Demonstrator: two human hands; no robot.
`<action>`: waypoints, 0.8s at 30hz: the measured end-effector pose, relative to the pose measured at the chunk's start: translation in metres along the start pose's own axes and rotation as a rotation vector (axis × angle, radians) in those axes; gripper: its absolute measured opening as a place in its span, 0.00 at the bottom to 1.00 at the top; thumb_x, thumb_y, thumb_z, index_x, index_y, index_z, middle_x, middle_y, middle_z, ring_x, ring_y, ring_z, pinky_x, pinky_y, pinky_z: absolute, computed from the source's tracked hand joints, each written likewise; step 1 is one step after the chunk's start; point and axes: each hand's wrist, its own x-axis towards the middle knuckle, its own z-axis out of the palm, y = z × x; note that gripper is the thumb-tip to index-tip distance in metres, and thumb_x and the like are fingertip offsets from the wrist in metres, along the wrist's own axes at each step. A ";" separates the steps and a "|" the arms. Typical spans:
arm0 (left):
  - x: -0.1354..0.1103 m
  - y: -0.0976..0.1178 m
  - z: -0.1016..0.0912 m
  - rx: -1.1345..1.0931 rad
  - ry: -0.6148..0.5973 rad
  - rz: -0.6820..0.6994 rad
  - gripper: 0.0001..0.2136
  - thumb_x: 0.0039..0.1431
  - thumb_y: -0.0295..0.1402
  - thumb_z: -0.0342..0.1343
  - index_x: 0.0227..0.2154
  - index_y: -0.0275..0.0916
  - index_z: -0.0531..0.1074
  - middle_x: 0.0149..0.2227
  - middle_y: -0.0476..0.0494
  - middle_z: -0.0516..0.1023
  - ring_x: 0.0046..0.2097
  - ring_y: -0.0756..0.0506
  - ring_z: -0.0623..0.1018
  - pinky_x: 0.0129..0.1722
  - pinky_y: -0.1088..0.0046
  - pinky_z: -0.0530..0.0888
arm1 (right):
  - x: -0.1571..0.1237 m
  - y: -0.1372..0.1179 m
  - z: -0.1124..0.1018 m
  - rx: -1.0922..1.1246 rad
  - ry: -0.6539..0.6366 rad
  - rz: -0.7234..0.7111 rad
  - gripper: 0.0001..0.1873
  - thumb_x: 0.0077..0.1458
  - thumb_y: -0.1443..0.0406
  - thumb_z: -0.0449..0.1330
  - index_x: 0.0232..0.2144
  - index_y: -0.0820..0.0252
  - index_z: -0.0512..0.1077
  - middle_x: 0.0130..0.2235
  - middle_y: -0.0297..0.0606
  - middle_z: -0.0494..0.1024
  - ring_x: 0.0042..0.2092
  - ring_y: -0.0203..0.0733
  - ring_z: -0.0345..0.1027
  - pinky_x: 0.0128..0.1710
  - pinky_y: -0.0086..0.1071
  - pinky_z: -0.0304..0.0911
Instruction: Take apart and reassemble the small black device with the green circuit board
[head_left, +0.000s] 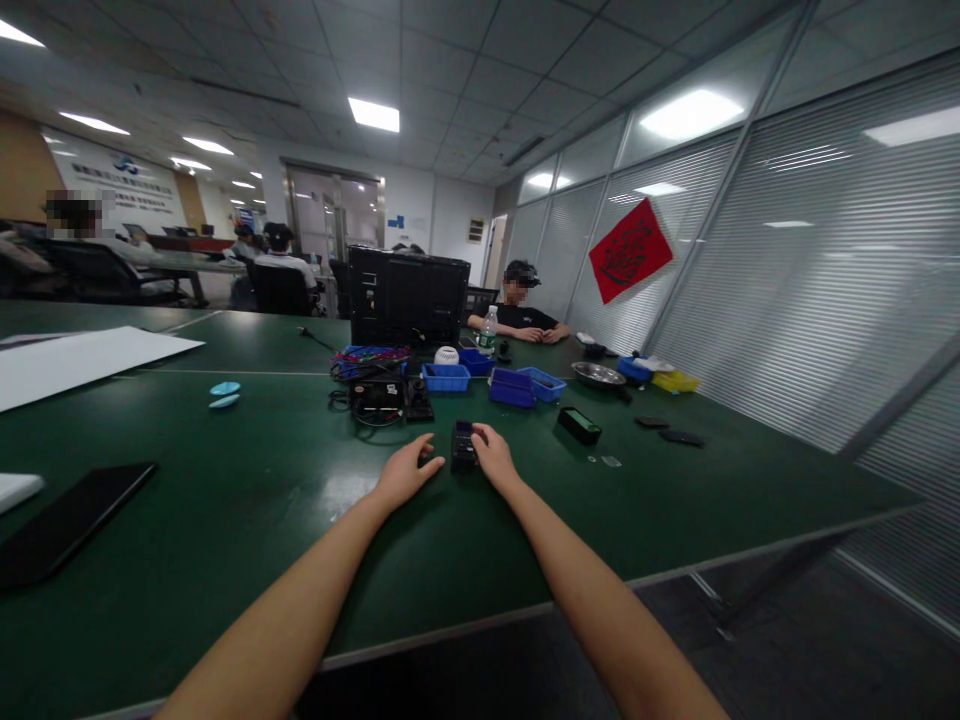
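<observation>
A small black device point(464, 449) with a screen and keys stands on the green table between my hands. My right hand point(495, 457) is at its right side, with the thumb and forefinger closed on its edge. To the left, apart from the device, my left hand point(407, 470) has curved fingers and a gap between thumb and forefinger, with nothing visible in it. Its lower fingers are partly hidden. Right of my hands lies a black box with a green top point(579, 425).
Behind my hands are tangled cables and a black power unit point(377, 400), blue trays point(445, 377), a monitor point(409, 297) and a bottle point(487, 332). A metal bowl point(598, 375) sits at the right. A co-worker point(517, 310) sits across the table. At left lies a black flat panel point(71, 520).
</observation>
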 end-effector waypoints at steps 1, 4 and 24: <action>0.000 0.000 0.000 -0.004 0.015 0.003 0.28 0.50 0.44 0.51 0.53 0.38 0.58 0.46 0.41 0.72 0.44 0.46 0.73 0.46 0.71 0.67 | -0.001 -0.001 0.003 0.047 -0.034 -0.006 0.19 0.51 0.65 0.48 0.45 0.60 0.65 0.44 0.40 0.70 0.35 0.37 0.67 0.26 0.28 0.65; 0.001 0.000 -0.001 0.008 0.096 0.035 0.31 0.49 0.44 0.52 0.55 0.36 0.55 0.52 0.38 0.67 0.48 0.44 0.71 0.48 0.69 0.66 | -0.008 -0.007 0.013 0.204 -0.184 -0.043 0.19 0.49 0.66 0.50 0.46 0.60 0.65 0.45 0.39 0.70 0.26 0.31 0.66 0.24 0.27 0.64; -0.003 0.002 -0.011 0.109 0.185 -0.068 0.25 0.49 0.33 0.50 0.52 0.35 0.62 0.55 0.40 0.63 0.57 0.45 0.62 0.57 0.69 0.56 | 0.008 0.011 0.012 0.220 -0.031 -0.059 0.18 0.50 0.54 0.49 0.18 0.60 0.63 0.17 0.30 0.64 0.19 0.30 0.56 0.19 0.24 0.53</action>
